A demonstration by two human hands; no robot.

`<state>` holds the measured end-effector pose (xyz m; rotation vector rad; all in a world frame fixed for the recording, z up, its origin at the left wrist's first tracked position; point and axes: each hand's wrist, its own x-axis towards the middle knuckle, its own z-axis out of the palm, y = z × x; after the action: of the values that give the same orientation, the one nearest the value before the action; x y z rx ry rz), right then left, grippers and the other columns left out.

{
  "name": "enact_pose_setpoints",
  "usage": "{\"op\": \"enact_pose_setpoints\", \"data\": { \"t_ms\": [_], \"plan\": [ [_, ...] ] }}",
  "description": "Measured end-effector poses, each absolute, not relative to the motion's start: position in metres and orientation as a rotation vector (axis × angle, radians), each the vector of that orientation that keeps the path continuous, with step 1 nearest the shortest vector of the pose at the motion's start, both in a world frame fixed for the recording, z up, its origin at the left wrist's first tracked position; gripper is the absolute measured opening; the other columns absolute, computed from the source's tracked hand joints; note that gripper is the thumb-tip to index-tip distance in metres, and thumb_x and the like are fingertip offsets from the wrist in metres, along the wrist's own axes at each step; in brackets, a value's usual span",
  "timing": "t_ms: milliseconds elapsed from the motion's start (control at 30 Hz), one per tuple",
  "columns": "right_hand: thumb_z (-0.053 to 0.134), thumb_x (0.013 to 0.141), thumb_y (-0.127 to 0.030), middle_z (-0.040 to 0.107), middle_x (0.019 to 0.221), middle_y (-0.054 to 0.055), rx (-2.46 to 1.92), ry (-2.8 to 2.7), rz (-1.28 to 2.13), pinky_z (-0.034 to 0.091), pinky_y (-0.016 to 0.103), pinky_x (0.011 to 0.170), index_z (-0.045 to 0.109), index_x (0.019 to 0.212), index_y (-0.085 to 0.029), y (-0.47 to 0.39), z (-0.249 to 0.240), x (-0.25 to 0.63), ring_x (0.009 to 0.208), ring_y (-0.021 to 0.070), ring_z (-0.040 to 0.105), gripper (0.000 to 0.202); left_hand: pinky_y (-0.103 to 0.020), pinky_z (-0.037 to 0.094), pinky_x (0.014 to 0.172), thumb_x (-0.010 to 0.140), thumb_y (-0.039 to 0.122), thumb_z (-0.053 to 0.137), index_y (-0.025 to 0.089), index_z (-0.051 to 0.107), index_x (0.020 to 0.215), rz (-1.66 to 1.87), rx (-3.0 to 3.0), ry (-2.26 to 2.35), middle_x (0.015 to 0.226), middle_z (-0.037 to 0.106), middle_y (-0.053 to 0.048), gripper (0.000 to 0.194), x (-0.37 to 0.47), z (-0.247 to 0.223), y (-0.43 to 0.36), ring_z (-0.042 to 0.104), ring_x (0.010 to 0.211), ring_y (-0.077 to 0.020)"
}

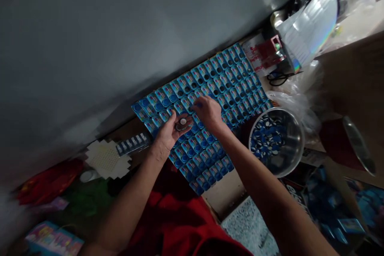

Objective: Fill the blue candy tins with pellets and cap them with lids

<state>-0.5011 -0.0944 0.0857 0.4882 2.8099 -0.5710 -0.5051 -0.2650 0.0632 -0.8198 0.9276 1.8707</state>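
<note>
My left hand [171, 130] is palm up over the blue cards, its fingers half curled around several small round discs [183, 121]; one shows a whitish face. Just to its right, my right hand [209, 113] is closed in a pinch low over the cards. Whatever sits between its fingertips is too small to make out. Rows of small blue printed cards [192, 153] lie beneath both hands. Those at the left and front show a blue round spot, while many at the back and right show a dark one.
A metal bowl [295, 144] of blue and white discs stands right of the cards. Black-handled scissors [279, 79] and clear plastic bags [303, 88] lie behind it. Left are a pale jagged-edged sheet [106, 164] and a blue strip pack [132, 144]. A grey wall [105, 28] rises behind.
</note>
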Motion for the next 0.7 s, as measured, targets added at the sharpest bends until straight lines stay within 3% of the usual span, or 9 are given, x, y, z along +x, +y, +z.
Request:
{"op": "enact_pose_setpoints", "data": {
  "t_ms": [167,300,400,500,700],
  "plan": [
    [0.068,0.092,-0.028,0.066,0.097,0.002,0.151,2.702,-1.117,0.046,0.022,0.077,0.079,0.099,-0.027,-0.127,0.086,-0.457,0.085,0.0133,0.063,0.013,-0.032,0.062,0.078,0.103,0.045,0.044,0.011,0.074,0.093,1.813,-0.788,0.934,0.091,0.075,-0.011,0.046,-0.504,0.061,-0.263,0.070,0.077,-0.0170],
    [0.077,0.082,-0.030,0.067,0.084,0.000,0.334,2.571,-1.298,0.046,0.023,0.068,0.079,0.089,-0.023,-0.122,0.071,-0.451,0.072,0.0121,0.062,0.010,-0.034,0.062,0.075,0.101,0.043,0.049,0.010,0.075,0.106,1.753,-0.671,0.956,0.109,0.074,-0.014,0.042,-0.505,0.064,-0.269,0.071,0.086,-0.0207],
    [0.079,0.075,-0.031,0.069,0.073,-0.002,0.556,2.340,-1.443,0.045,0.022,0.061,0.077,0.086,-0.019,-0.116,0.065,-0.454,0.067,0.0137,0.064,0.016,-0.037,0.063,0.080,0.101,0.045,0.049,0.011,0.074,0.109,1.724,-0.597,0.873,0.110,0.074,-0.015,0.043,-0.501,0.062,-0.275,0.072,0.091,-0.0224],
    [0.078,0.070,-0.027,0.071,0.072,-0.002,0.692,2.312,-1.322,0.045,0.023,0.060,0.077,0.087,-0.019,-0.118,0.068,-0.461,0.067,0.0148,0.065,0.018,-0.037,0.063,0.082,0.100,0.039,0.053,0.012,0.074,0.106,1.742,-0.659,0.862,0.101,0.075,-0.013,0.035,-0.494,0.054,-0.275,0.071,0.084,-0.0192],
    [0.066,0.076,-0.024,0.072,0.085,0.003,0.737,2.598,-1.036,0.049,0.027,0.075,0.078,0.084,-0.022,-0.131,0.077,-0.481,0.085,0.0186,0.065,0.014,-0.030,0.059,0.089,0.096,0.019,0.060,0.014,0.074,0.095,1.925,-0.790,0.949,0.097,0.076,-0.007,0.015,-0.490,0.047,-0.259,0.071,0.086,-0.0141]
  ]
}}
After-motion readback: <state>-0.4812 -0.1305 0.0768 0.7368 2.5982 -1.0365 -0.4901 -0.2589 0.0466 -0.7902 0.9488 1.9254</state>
